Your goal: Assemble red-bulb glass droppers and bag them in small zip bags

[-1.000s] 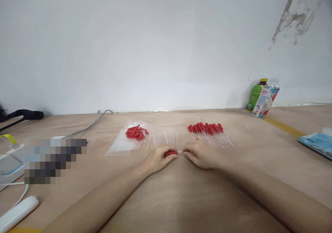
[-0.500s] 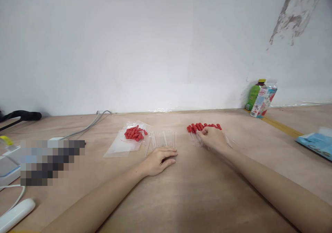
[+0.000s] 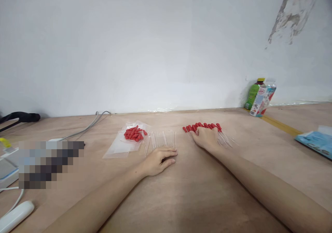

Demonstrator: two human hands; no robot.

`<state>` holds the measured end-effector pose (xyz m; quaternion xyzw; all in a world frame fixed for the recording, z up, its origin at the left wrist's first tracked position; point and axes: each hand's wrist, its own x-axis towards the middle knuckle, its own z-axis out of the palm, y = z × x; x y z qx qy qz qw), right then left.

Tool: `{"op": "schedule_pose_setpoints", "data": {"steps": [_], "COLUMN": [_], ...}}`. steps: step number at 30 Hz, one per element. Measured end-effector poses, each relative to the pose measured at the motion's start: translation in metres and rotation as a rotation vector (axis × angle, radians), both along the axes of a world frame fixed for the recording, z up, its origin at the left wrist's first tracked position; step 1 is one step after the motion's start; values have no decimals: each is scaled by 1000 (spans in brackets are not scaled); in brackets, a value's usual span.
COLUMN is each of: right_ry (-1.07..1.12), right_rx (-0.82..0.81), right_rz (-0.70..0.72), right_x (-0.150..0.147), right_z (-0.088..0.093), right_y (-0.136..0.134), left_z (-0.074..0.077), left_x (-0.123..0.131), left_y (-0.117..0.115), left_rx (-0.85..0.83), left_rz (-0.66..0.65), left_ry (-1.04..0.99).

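Wooden table (image 3: 160, 202), I watch from afar. Left hand (image 3: 158, 161) lies nearest, palm down, relaxed, no grasp visible. Just beyond, clear tubes (image 3: 165, 140) lie roughly parallel. Right hand (image 3: 205, 139) curls over row of red-bulbed droppers (image 3: 218, 127), likely aligned for order; gripping or not, I cannot tell. Loose red bulbs (image 3: 133, 133) on plastic bag (image 3: 118, 145), maybe against rolling.

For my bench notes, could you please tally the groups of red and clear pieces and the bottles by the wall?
Heap of small red bulbs: 1
Group of thin clear tubes: 1
Row of red-bulbed clear tubes: 1
Green bottle with yellow cap, plus multicoloured printed bottle: 2
Total: 5
Single pieces overlap too much to count.
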<state>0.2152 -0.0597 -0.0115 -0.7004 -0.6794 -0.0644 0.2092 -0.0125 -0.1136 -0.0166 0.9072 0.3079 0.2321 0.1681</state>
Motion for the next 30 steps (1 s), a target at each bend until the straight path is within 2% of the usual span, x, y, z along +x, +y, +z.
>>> {"op": "schedule_pose_setpoints", "data": {"steps": [3, 6, 11, 14, 16, 19, 24, 27, 30], "right_ry": [-1, -23, -26, -34, -45, -69, -124, -163, -169], "right_rx": [69, 71, -46, -85, -104, -111, -47, 75, 236], "right_rz": [115, 205, 148, 122, 110, 108, 139, 193, 261], "right_x": [-8, -25, -57, -65, -66, -63, -50, -37, -23], "right_z": [1, 1, -2, -3, -2, -2, -4, -8, -14], "right_y": [-8, -13, -4, 4, 7, 5, -17, -34, -47], "left_z": [0, 0, -1, -1, -1, 0, 7, 14, 21], "left_x": [0, 0, 0, 1, 1, -1, -25, -45, -59], "left_y": [0, 0, -1, -2, -1, 4, 26, 43, 57], "left_rx": [4, 8, 30, 60, 119, 252, 404, 433, 444], "left_rz": [16, 27, 0, -6, 37, 221, 657, 847, 983], "left_ry": [2, 4, 9, -5, -20, -37, 37, 142, 241]}}
